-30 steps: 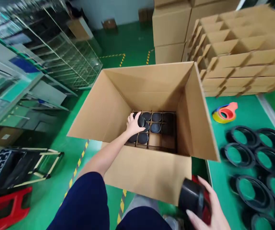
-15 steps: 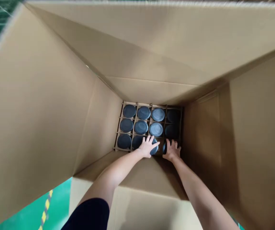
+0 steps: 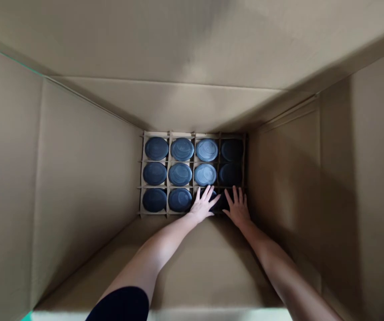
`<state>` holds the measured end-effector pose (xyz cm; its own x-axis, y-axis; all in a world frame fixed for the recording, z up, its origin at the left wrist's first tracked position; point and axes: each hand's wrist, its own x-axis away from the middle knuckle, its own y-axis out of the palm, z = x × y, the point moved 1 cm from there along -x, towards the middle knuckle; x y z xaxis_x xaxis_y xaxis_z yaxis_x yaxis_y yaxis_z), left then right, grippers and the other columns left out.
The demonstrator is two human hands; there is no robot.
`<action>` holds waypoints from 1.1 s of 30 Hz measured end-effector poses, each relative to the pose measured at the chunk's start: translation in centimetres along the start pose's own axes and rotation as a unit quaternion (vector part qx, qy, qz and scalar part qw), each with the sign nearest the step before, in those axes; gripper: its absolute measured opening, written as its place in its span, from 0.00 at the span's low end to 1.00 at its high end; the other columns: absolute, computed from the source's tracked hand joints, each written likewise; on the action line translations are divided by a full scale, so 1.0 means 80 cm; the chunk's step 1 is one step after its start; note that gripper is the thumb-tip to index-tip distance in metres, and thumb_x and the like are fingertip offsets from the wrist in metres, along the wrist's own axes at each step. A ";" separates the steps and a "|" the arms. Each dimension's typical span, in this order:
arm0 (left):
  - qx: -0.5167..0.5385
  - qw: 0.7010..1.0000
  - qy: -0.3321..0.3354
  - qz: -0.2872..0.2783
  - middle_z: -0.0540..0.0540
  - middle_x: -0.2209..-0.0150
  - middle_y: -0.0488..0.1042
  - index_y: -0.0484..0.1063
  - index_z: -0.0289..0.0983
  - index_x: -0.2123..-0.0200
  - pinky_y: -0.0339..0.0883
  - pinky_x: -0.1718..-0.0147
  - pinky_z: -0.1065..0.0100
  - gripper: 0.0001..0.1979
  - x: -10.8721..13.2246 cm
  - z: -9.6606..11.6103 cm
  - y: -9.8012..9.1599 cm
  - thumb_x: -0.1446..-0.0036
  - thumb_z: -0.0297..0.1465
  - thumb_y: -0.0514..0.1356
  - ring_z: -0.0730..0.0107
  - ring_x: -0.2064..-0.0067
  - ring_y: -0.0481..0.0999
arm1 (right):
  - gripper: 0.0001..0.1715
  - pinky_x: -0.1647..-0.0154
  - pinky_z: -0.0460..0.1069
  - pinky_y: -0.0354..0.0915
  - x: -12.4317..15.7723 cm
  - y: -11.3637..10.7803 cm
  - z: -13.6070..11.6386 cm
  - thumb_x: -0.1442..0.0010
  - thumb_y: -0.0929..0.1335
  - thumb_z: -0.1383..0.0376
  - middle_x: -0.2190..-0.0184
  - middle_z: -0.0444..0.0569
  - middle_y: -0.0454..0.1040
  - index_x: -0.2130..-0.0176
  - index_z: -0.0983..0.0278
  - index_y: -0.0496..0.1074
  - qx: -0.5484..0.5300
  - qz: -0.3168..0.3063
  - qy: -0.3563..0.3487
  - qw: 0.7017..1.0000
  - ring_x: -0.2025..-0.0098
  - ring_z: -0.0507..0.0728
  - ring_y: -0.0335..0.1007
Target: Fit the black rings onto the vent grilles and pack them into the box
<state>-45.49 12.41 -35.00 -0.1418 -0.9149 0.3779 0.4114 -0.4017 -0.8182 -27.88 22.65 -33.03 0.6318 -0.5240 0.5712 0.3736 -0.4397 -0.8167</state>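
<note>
Deep in a cardboard box, several dark round lids or discs sit in the cells of a cardboard divider, in rows. My left hand lies with fingers spread over the dark disc in the near row, third cell from the left. My right hand rests beside it, fingers spread, over the near right corner cell. What lies under my right palm is mostly hidden and in shadow. Whether the discs are lids of larger containers, I cannot tell.
Tall cardboard walls rise on all sides, with the far wall and the shadowed right wall close around the divider. The near wall lies beneath my forearms. A bit of green floor shows at the lower left.
The view has come closer and lower into the box. My left hand has pressed flatter over its disc, which sits lower in its cell. My right hand's fingers have spread wider.
</note>
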 end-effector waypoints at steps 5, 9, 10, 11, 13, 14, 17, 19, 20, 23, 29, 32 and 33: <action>-0.019 0.999 0.035 0.014 0.38 0.28 0.42 0.48 0.44 0.30 0.37 0.32 0.41 0.38 0.003 -0.024 0.031 0.38 0.49 0.57 0.52 0.27 0.37 | 0.44 0.30 0.63 0.43 0.026 0.017 0.023 0.40 0.69 0.67 0.27 0.57 0.38 0.30 0.63 0.50 0.024 -0.123 -0.152 0.981 0.27 0.69 0.33; -0.011 0.999 0.037 0.001 0.39 0.28 0.42 0.46 0.45 0.30 0.34 0.32 0.40 0.38 0.001 -0.031 0.042 0.38 0.49 0.56 0.53 0.27 0.37 | 0.45 0.29 0.63 0.40 0.024 0.007 0.026 0.40 0.63 0.75 0.27 0.51 0.30 0.29 0.61 0.45 0.006 -0.205 -0.100 0.974 0.27 0.64 0.24; -0.006 0.999 0.033 -0.005 0.40 0.28 0.42 0.46 0.46 0.30 0.33 0.32 0.40 0.39 0.001 -0.031 0.043 0.38 0.49 0.56 0.53 0.27 0.37 | 0.47 0.29 0.63 0.40 0.022 0.002 0.023 0.41 0.61 0.78 0.27 0.48 0.27 0.29 0.60 0.43 0.003 -0.231 -0.087 0.969 0.27 0.62 0.22; -0.002 1.000 0.028 -0.012 0.40 0.28 0.42 0.45 0.46 0.30 0.32 0.32 0.41 0.39 0.000 -0.029 0.042 0.38 0.49 0.57 0.53 0.27 0.37 | 0.49 0.29 0.63 0.41 0.019 -0.004 0.019 0.43 0.60 0.80 0.27 0.47 0.25 0.29 0.59 0.42 0.000 -0.256 -0.072 0.964 0.27 0.61 0.20; -0.001 1.000 0.018 -0.022 0.41 0.28 0.42 0.46 0.47 0.30 0.32 0.32 0.41 0.39 0.000 -0.025 0.038 0.39 0.49 0.57 0.53 0.27 0.37 | 0.50 0.30 0.65 0.43 0.013 -0.018 0.006 0.45 0.61 0.81 0.27 0.48 0.25 0.29 0.60 0.44 -0.004 -0.290 -0.039 0.956 0.27 0.64 0.21; -0.005 1.000 0.013 -0.026 0.41 0.28 0.42 0.47 0.46 0.30 0.33 0.32 0.40 0.39 0.000 -0.022 0.035 0.39 0.48 0.58 0.52 0.27 0.37 | 0.49 0.31 0.66 0.45 0.011 -0.026 -0.001 0.45 0.62 0.79 0.27 0.51 0.28 0.29 0.62 0.46 -0.007 -0.296 -0.025 0.955 0.27 0.67 0.25; -0.019 0.999 -0.001 -0.041 0.39 0.28 0.41 0.49 0.45 0.31 0.34 0.33 0.39 0.38 0.001 -0.014 0.021 0.39 0.46 0.59 0.51 0.27 0.37 | 0.40 0.36 0.67 0.54 0.004 -0.057 -0.026 0.40 0.66 0.69 0.29 0.63 0.46 0.31 0.65 0.54 -0.027 -0.296 0.007 0.955 0.30 0.72 0.46; -0.022 0.998 -0.008 -0.055 0.39 0.27 0.38 0.47 0.45 0.30 0.34 0.33 0.39 0.39 0.005 -0.008 0.009 0.40 0.45 0.60 0.51 0.27 0.35 | 0.34 0.40 0.65 0.61 0.006 -0.084 -0.042 0.37 0.66 0.64 0.33 0.65 0.57 0.34 0.65 0.60 -0.045 -0.287 0.015 0.957 0.35 0.72 0.59; -0.021 0.998 -0.011 -0.063 0.39 0.27 0.36 0.45 0.45 0.30 0.34 0.33 0.39 0.41 0.008 -0.005 0.003 0.40 0.45 0.60 0.51 0.27 0.34 | 0.32 0.41 0.64 0.63 0.011 -0.099 -0.050 0.36 0.65 0.62 0.35 0.65 0.60 0.35 0.64 0.62 -0.054 -0.278 0.012 0.959 0.37 0.71 0.62; -0.007 0.995 -0.034 -0.093 0.39 0.27 0.31 0.42 0.45 0.29 0.37 0.33 0.39 0.44 0.021 0.001 -0.018 0.42 0.47 0.60 0.51 0.27 0.32 | 0.32 0.40 0.60 0.63 0.044 -0.147 -0.071 0.34 0.63 0.61 0.34 0.63 0.59 0.34 0.65 0.60 -0.074 -0.234 -0.021 0.969 0.36 0.68 0.60; 0.025 0.985 -0.135 -0.105 0.39 0.27 0.33 0.39 0.40 0.29 0.38 0.33 0.41 0.46 0.037 -0.029 -0.070 0.42 0.46 0.59 0.55 0.27 0.33 | 0.27 0.40 0.58 0.66 0.170 -0.190 -0.097 0.31 0.60 0.59 0.39 0.59 0.68 0.37 0.67 0.66 -0.162 0.053 -0.151 0.974 0.41 0.63 0.68; 0.031 0.977 -0.198 -0.067 0.40 0.27 0.33 0.37 0.39 0.29 0.34 0.33 0.40 0.41 0.011 -0.068 -0.101 0.38 0.43 0.54 0.55 0.27 0.31 | 0.23 0.47 0.59 0.72 0.217 -0.181 -0.098 0.29 0.58 0.59 0.49 0.57 0.76 0.45 0.67 0.72 -0.150 0.202 -0.132 0.959 0.50 0.63 0.75; 0.033 0.974 -0.217 -0.053 0.41 0.27 0.33 0.36 0.40 0.29 0.33 0.33 0.40 0.40 -0.003 -0.081 -0.109 0.37 0.43 0.52 0.55 0.27 0.30 | 0.22 0.48 0.59 0.73 0.225 -0.177 -0.096 0.29 0.59 0.60 0.51 0.56 0.78 0.47 0.67 0.73 -0.141 0.244 -0.124 0.951 0.52 0.63 0.76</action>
<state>-54.92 15.92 -30.75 0.2006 -0.7602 0.6179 0.4742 -0.4766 -0.7403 -27.04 13.85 -10.54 0.8371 -0.5432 0.0645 -0.1803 -0.3854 -0.9049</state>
